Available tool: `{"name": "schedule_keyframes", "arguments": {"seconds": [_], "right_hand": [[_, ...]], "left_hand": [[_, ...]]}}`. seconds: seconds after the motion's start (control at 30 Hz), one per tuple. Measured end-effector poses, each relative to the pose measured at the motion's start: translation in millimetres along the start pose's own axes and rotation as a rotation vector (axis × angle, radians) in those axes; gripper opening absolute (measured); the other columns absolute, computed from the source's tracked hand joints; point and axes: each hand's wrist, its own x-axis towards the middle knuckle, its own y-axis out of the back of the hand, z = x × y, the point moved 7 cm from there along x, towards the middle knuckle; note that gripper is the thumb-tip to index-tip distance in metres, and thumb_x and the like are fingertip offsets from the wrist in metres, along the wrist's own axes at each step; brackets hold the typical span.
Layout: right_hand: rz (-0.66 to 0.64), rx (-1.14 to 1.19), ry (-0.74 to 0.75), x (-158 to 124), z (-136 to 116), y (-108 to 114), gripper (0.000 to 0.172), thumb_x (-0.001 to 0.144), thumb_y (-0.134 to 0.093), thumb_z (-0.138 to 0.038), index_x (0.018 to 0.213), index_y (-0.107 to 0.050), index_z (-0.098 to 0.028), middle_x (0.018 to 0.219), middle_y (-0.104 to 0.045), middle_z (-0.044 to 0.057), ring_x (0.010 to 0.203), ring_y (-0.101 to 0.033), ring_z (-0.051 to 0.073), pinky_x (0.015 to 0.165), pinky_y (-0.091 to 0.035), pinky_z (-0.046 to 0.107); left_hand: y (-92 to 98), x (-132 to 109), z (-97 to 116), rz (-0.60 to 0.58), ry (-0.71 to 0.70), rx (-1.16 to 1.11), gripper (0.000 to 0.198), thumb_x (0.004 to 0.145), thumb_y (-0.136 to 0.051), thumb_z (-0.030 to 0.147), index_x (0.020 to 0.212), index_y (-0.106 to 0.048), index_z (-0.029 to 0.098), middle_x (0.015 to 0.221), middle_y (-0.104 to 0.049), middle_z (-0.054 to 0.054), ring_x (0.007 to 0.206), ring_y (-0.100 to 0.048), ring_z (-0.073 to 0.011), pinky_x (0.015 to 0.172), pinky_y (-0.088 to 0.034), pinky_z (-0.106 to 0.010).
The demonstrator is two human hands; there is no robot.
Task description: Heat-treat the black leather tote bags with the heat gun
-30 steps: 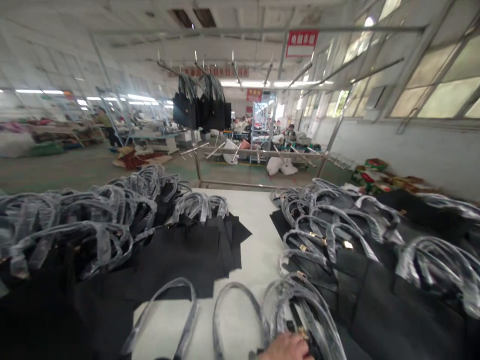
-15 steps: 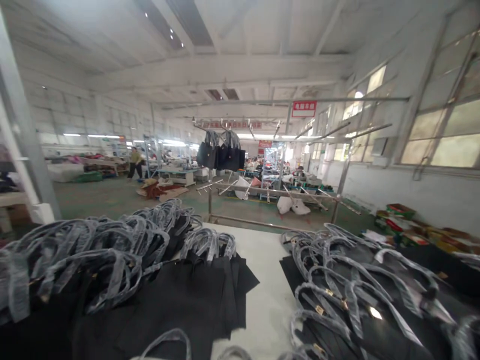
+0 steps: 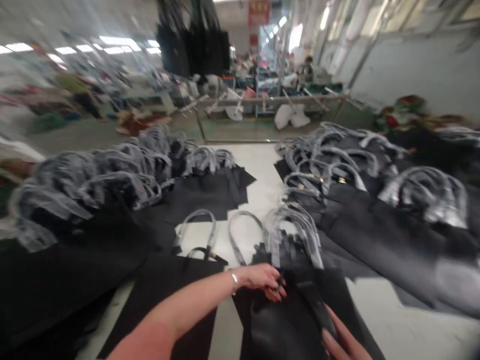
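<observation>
In the head view a black handbag (image 3: 279, 320) lies on the table in front of me, its handles (image 3: 296, 225) wrapped in clear plastic. My left hand (image 3: 264, 280), with a bracelet at the wrist, has its fingers curled at the upper part of this bag. A small gold-coloured spot shows by the fingertips, too blurred to name. Low on the bag's right side, my right hand (image 3: 341, 337) grips a dark band or edge of it; the frame's bottom cuts off part of this hand. Another black bag (image 3: 168, 290) lies flat to the left, one wrapped handle raised.
Piles of black bags with wrapped handles cover the table's left (image 3: 112, 215) and right (image 3: 375, 215) sides. Pale tabletop (image 3: 262, 175) shows between them. Beyond stands a metal rack (image 3: 262, 102), with black bags (image 3: 191, 50) hanging above. A person (image 3: 77, 92) is at far left, blurred.
The view has tipped down and closer to the table. Both my hands have come into sight, on a black handbag at the near middle.
</observation>
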Motion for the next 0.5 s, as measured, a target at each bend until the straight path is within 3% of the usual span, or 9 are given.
{"name": "schedule_keyframes", "arguments": {"seconds": [0.07, 0.13, 0.23, 0.37, 0.5], "right_hand": [[-0.050, 0.083, -0.044, -31, 18, 9, 0.075, 0.081, -0.058, -0.064, 0.143, -0.037, -0.027, 0.068, -0.059, -0.003, 0.053, -0.056, 0.016, 0.051, -0.048, 0.031], [-0.112, 0.164, -0.062, -44, 19, 10, 0.077, 0.081, -0.060, -0.061, 0.144, -0.035, -0.024, 0.065, -0.055, -0.005, 0.048, -0.051, 0.012, 0.049, -0.043, 0.027], [-0.162, 0.236, -0.099, -42, 10, 2, 0.078, 0.080, -0.062, -0.058, 0.145, -0.035, -0.023, 0.067, -0.056, -0.005, 0.045, -0.051, 0.011, 0.046, -0.039, 0.025], [-0.197, 0.296, -0.109, -37, -7, -13, 0.077, 0.079, -0.063, -0.055, 0.143, -0.037, -0.022, 0.067, -0.056, -0.004, 0.043, -0.052, 0.010, 0.043, -0.037, 0.023], [-0.174, 0.314, -0.067, -40, -14, -15, 0.071, 0.080, -0.064, -0.050, 0.141, -0.042, -0.021, 0.068, -0.055, -0.004, 0.044, -0.051, 0.009, 0.044, -0.039, 0.022]], "left_hand": [[-9.4, 4, -17, 0.029, -0.005, -0.204, 0.040, 0.072, -0.077, 0.035, 0.102, -0.060, 0.014, 0.100, -0.065, -0.009, 0.077, -0.064, -0.0142, 0.076, -0.052, -0.031], [-12.3, 6, -26, 0.083, -0.034, -0.345, 0.041, 0.068, -0.079, 0.029, 0.100, -0.060, 0.013, 0.105, -0.063, -0.012, 0.082, -0.063, -0.0148, 0.077, -0.052, -0.030], [-18.5, 6, -26, 0.142, -0.097, -0.381, 0.038, 0.068, -0.079, 0.027, 0.098, -0.063, 0.011, 0.101, -0.063, -0.010, 0.079, -0.062, -0.0138, 0.071, -0.051, -0.025], [-33.5, 6, -23, 0.117, -0.116, -0.343, 0.034, 0.070, -0.078, 0.027, 0.098, -0.067, 0.010, 0.091, -0.064, -0.008, 0.071, -0.059, -0.0120, 0.068, -0.049, -0.023], [-37.4, 5, -19, 0.140, -0.168, -0.367, 0.038, 0.078, -0.073, 0.029, 0.110, -0.065, 0.012, 0.101, -0.065, -0.011, 0.078, -0.061, -0.0151, 0.067, -0.050, -0.022]]}}
